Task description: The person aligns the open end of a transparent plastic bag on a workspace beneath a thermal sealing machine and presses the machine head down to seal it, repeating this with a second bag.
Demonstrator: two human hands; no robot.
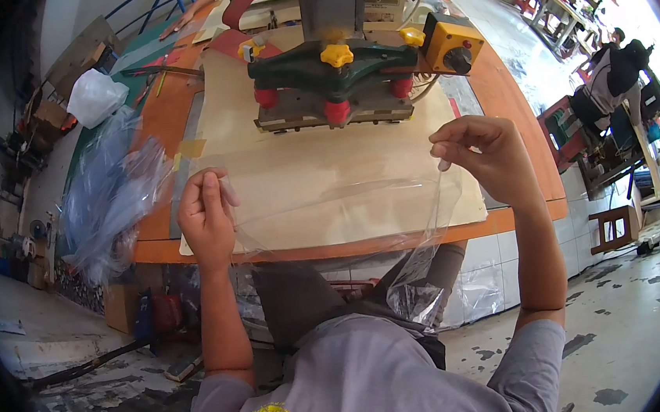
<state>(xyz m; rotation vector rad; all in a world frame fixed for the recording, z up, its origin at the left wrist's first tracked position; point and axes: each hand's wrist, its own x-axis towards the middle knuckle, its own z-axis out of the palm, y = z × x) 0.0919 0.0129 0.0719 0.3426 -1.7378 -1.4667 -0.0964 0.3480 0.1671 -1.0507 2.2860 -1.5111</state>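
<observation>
Between my two hands stretches a sheet of clear plastic film (338, 205), hanging over the front edge of the table toward my lap. My left hand (208, 217) pinches its left end above the table's front left. On the other side, my right hand (490, 153) is raised higher and pinches the right end between thumb and fingertips. Below the film lies a large tan board (302, 161). Just beyond it stands a press machine with a dark green head (334, 72), yellow knobs and red feet over a flat metal plate.
A heap of clear plastic sheets (113, 197) spills over the table's left side, near a white plastic bag (97, 97). A yellow switch box (453, 44) juts from the press's right. Another person's hand (177, 25) rests at the far left. A person (610, 83) sits far right.
</observation>
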